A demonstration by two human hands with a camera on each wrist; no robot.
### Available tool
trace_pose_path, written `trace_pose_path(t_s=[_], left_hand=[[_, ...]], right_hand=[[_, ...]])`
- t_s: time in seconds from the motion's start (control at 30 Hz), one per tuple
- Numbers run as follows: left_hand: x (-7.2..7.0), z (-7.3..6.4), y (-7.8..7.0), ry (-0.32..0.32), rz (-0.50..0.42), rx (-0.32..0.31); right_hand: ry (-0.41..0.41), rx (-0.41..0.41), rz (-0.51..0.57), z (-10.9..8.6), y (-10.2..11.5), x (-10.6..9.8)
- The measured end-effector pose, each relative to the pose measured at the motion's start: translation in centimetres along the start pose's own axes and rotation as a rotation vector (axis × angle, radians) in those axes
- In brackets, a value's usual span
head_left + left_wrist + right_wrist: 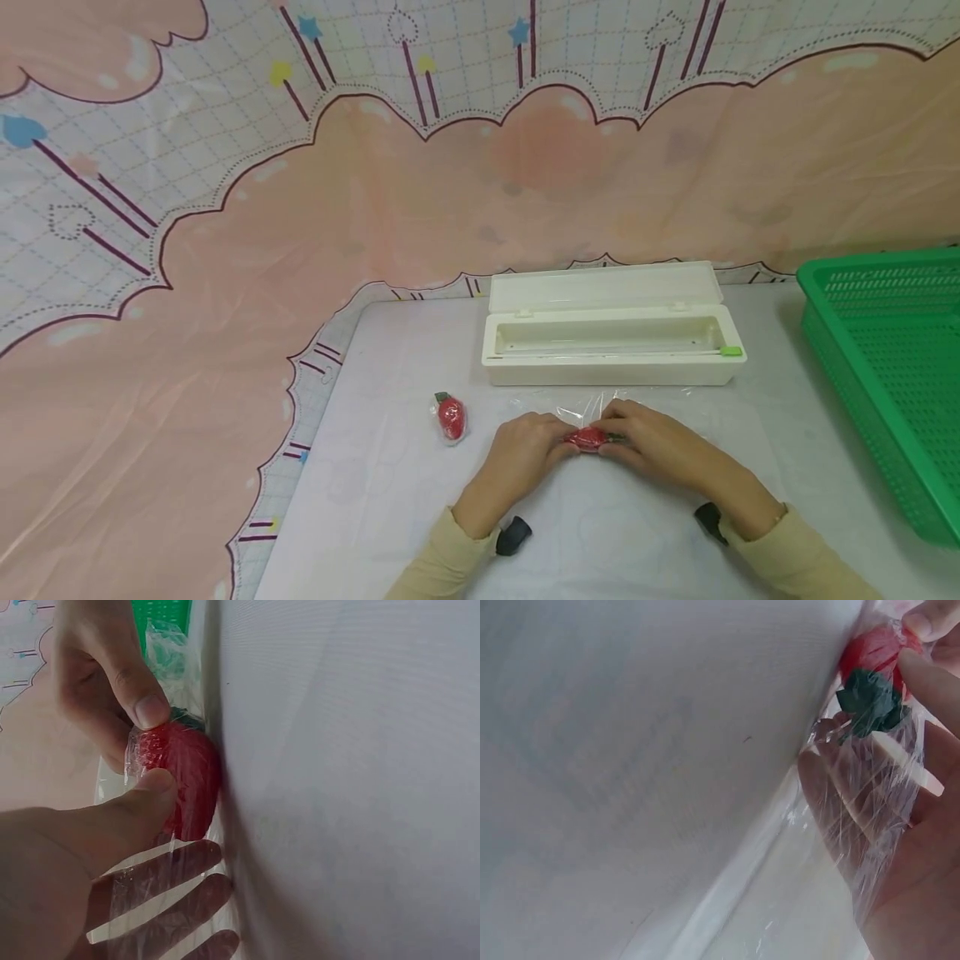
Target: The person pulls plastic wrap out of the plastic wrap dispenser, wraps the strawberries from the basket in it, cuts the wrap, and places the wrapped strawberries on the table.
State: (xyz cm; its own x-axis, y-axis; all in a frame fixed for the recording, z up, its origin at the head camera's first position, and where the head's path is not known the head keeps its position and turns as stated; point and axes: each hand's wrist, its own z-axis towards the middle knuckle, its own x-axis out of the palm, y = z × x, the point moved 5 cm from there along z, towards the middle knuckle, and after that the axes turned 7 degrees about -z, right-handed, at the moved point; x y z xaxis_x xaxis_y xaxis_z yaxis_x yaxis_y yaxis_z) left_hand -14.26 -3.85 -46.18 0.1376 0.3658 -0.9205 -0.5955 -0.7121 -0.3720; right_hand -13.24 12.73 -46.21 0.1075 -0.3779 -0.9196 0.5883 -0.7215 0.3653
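A red strawberry with green leaves lies on its side between my two hands, low over the white table. Clear cling film is around it and trails off past its leafy end. My left hand pinches the strawberry near its tip, thumb on the near side and fingers behind the film. With thumb and fingers, my right hand grips it by the leaf end. In the right wrist view, loose film hangs across the right palm and fingers below the leaves.
A second strawberry, wrapped in film, lies left of my hands. Behind them stands a white cling film box, lid raised, with a green slider at its right end. A green basket is at the right edge.
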Motion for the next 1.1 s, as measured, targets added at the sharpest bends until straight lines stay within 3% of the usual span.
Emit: trace_pose_path(t_s=[0.27,0.5,1.1], left_hand=[[-0.3,0.3,-0.1,0.025,0.029,-0.022],[-0.1,0.6,0.1,0.065,0.005,-0.046],[-0.4,1.6,0.6,0.082,-0.059,-0.125]], right_hand=[[-0.083,0.008,-0.084,0.3,0.3,-0.4],[-0.042,0.059,-0.057,0.6,0.2,-0.5],[-0.005,0.096,-0.042,0.5,-0.6,-0.1]])
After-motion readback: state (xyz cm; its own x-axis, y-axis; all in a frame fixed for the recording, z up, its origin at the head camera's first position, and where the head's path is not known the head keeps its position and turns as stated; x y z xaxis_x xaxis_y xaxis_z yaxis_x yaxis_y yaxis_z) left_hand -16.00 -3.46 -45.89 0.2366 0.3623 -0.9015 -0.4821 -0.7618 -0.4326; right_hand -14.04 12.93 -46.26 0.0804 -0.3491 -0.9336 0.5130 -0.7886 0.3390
